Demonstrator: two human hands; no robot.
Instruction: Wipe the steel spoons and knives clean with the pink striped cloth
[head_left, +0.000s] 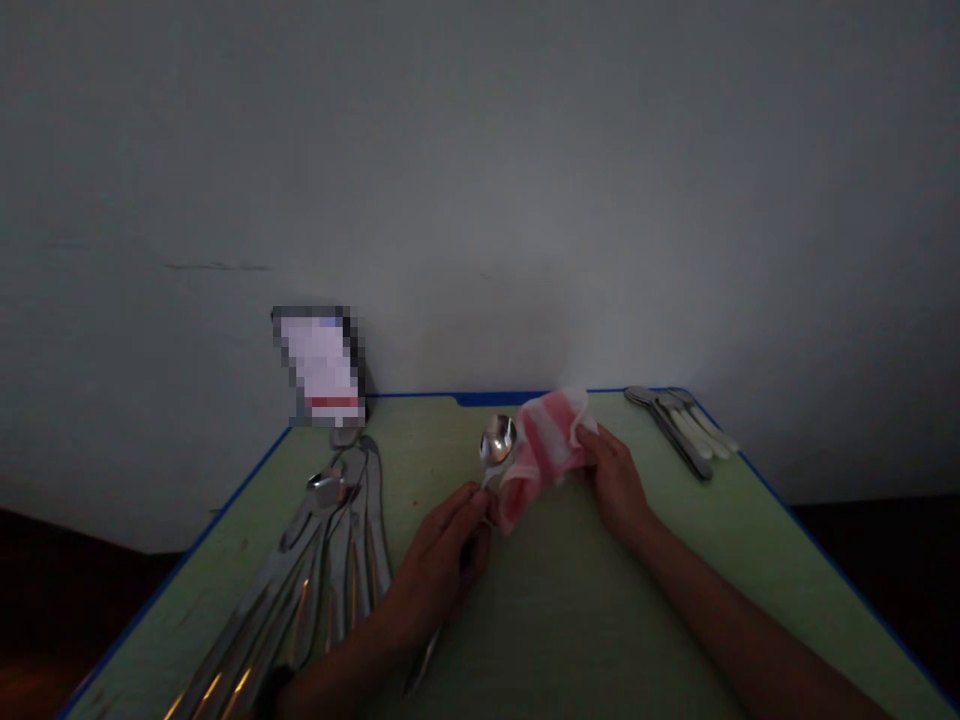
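Spoon [496,440], 1 pc., gripped in L hand [451,535]; pink/wht cloth [551,440] pinched in R hand [616,487]; cutlery pile [339,560] left of L hand.

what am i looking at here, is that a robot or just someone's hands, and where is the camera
There is no machine here, just a person's two bare hands. The single picture comes from a camera worn on that person's head, looking forward and down, so the forearms reach in from the bottom.

The left hand holds a metal spoon, bowl end up. The right hand grips a pink-and-white cloth beside it.

On the green table lie a large spread of cutlery at left and a smaller cutlery group at the far right, some with pale handles. A pixelated device leans near the back left, against the grey wall; its screen can't be read.
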